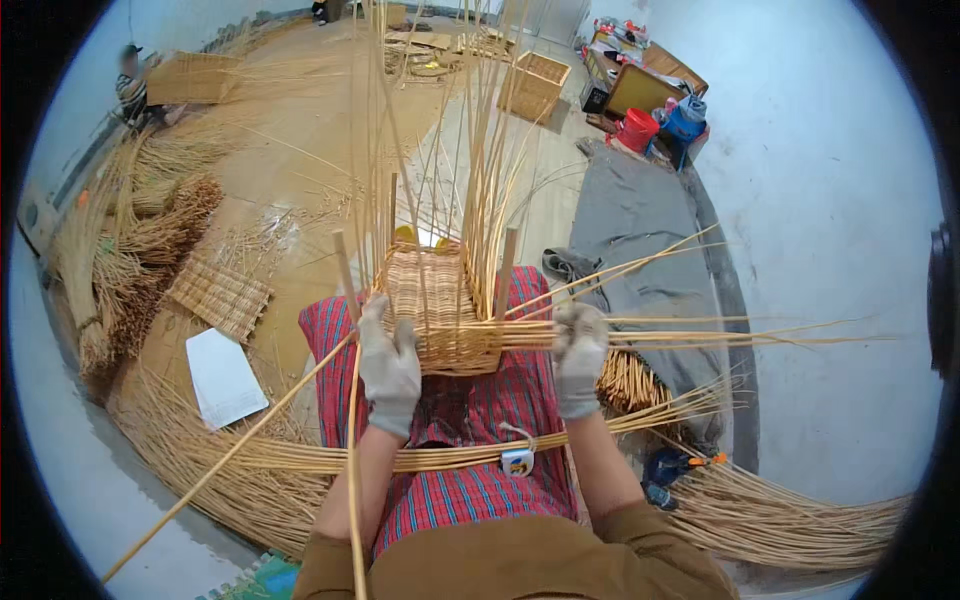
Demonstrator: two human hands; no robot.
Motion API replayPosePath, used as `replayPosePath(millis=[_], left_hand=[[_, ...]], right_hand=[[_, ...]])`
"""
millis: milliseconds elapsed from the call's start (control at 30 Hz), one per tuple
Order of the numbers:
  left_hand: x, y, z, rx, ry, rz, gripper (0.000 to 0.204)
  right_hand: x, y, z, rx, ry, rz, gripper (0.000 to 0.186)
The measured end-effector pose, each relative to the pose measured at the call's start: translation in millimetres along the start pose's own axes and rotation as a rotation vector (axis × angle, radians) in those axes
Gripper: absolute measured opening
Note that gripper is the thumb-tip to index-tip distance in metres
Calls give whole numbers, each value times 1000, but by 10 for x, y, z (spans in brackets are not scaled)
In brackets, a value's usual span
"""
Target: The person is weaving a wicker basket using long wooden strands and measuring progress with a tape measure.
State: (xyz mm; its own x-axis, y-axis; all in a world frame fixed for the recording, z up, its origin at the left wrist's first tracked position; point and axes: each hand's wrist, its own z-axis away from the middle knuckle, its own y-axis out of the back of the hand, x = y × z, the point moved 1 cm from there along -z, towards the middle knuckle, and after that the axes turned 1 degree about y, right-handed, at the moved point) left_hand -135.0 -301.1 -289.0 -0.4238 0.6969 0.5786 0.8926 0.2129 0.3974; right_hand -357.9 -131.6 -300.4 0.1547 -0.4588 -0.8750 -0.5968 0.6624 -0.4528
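the half-woven pale wicker basket [440,310] rests on the person's lap, on a red and blue plaid cloth [470,420]. its woven wall is tight and ribbed, and thin upright willow stakes [470,150] rise from its rim in a loose fan. two flat wooden slats [507,272] stand at its left and right corners.

the left hand [388,365], in a grey knit glove, lies against the left side of the basket, fingers curled around its lower edge. the right hand [578,352], gloved alike, is closed on a bundle of long straight willow rods [720,335] that run out horizontally to the right from the basket wall.

a band of pale rods [300,460] lies across the lap, with a small white and blue tape measure [517,461] on it. on the floor to the left lie a flat woven mat [220,296], a white paper sheet [222,378] and bundles of brown reed [150,240]. a grey cloth [640,220] lies to the right, and a finished square basket [533,85] stands farther off.
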Motion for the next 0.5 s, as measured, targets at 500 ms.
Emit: replayPosePath(millis=[500], left_hand=[[4,-537,183,-613,421,133,36]], right_hand=[[-385,-1185,-1070,-147,255,245,32]])
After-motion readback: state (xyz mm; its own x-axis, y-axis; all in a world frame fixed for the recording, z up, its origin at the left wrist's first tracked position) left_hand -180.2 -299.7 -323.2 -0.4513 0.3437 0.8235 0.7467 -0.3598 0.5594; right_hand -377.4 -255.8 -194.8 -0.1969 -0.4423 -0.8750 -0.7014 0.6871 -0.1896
